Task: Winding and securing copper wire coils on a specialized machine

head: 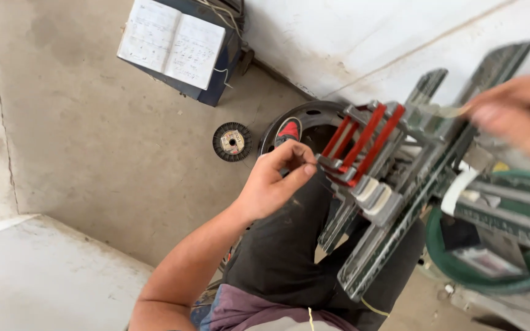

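Note:
A grey metal winding frame [394, 202] with red bars [366, 141] stands in front of me over my lap. My left hand [274, 181] is at the frame's left end, its thumb and forefinger pinched together next to the red bars; what they pinch is too thin to make out. My right hand [522, 113] is blurred at the upper right, fingers closed on a pale thin strip [443, 110] that runs toward the top of the frame.
An open notebook [172, 40] lies on a dark blue box [219, 86] at the top. A small black spool [232, 141] and a black ring with a red patch [289, 129] lie on the concrete floor. A green tub [492, 279] stands at right.

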